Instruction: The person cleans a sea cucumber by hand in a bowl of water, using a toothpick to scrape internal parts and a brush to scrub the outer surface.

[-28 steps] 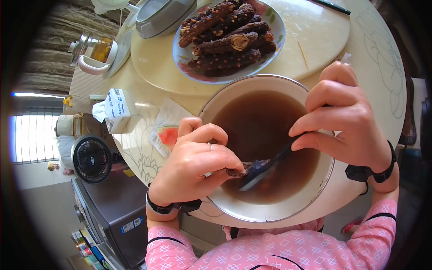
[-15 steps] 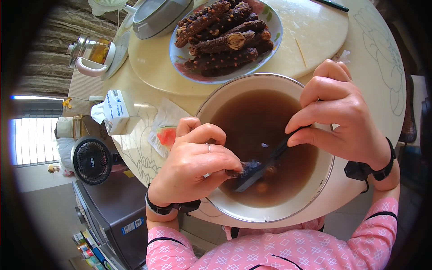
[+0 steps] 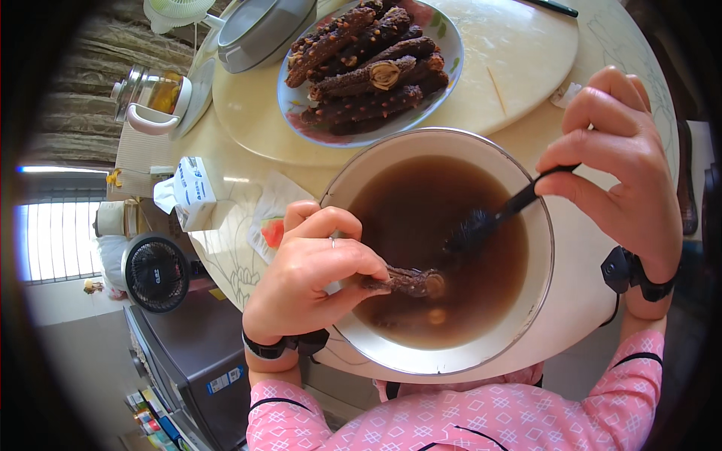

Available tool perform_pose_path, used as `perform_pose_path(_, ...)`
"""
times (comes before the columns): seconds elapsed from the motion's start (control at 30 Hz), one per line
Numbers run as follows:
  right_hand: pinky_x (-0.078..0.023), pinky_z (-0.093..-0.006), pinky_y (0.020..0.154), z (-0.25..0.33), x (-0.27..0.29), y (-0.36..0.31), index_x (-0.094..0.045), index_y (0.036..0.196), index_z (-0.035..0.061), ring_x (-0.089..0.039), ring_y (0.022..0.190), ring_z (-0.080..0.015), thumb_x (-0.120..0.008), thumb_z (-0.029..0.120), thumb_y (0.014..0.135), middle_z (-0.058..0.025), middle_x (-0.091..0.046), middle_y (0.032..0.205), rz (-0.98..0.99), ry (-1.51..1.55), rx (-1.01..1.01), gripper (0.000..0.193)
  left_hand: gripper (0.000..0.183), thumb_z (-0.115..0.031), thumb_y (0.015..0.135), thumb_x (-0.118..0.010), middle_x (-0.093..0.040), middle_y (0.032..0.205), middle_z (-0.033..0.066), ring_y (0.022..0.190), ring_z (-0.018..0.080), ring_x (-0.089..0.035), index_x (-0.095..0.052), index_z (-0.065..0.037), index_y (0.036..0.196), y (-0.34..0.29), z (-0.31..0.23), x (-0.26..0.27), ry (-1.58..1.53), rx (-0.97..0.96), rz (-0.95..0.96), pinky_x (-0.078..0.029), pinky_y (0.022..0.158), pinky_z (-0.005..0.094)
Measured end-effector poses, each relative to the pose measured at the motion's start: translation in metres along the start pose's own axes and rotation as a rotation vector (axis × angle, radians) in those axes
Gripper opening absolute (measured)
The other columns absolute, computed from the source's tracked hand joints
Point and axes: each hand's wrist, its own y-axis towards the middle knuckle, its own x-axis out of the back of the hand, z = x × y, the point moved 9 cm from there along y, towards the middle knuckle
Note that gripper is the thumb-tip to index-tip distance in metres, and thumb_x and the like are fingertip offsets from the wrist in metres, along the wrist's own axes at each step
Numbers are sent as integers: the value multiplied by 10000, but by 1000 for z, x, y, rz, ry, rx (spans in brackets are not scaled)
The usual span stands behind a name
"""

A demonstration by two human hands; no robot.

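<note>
A white enamel basin (image 3: 444, 359) of murky brown water (image 3: 421, 188) stands near the table's front edge. Above its left side my left hand (image 3: 323, 267) is closed round a small dark sea cucumber (image 3: 414, 282), whose free end points right over the water. At the basin's right, my right hand (image 3: 613, 154) pinches the handle end of a black brush (image 3: 519, 201). The dark bristles hang over the middle of the basin, apart from the sea cucumber. Behind the basin, a floral plate (image 3: 451, 90) bears a heap of brown, bumpy sea cucumbers (image 3: 376, 75).
On the left lie a tissue pack (image 3: 194, 194) and a watermelon piece (image 3: 272, 231) on a napkin. A glass teapot (image 3: 156, 98) and a grey container (image 3: 263, 34) stand farther back. A toothpick (image 3: 496, 90) lies right of the plate. A black fan (image 3: 156, 272) is beyond the table's left edge.
My right hand has moved up and right, drawing the brush away from the sea cucumber. The sea cucumber now shows fully in my left hand, which has barely moved.
</note>
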Motion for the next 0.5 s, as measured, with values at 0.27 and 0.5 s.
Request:
perform_pose_path(0.27,-370,-387,805,11,-12,-1,-744,836,90,-489,844,-244,-871,249,602,-18,-518,810,66,85,79,310,196,-119,683,-827,-726,861,-98,932,182,-596,-753,-203,844,0,-10,0,156,-162,30,-331,891,396)
perform_pose_path(0.5,-380,-365,747,21,-23,5,-784,862,116,-468,825,-227,-889,270,646,-4,-523,821,-79,340,60,285,151,-121,733,-779,-734,909,-125,930,180,-577,-755,-224,841,-4,-6,3,96,-203,18,-316,899,410)
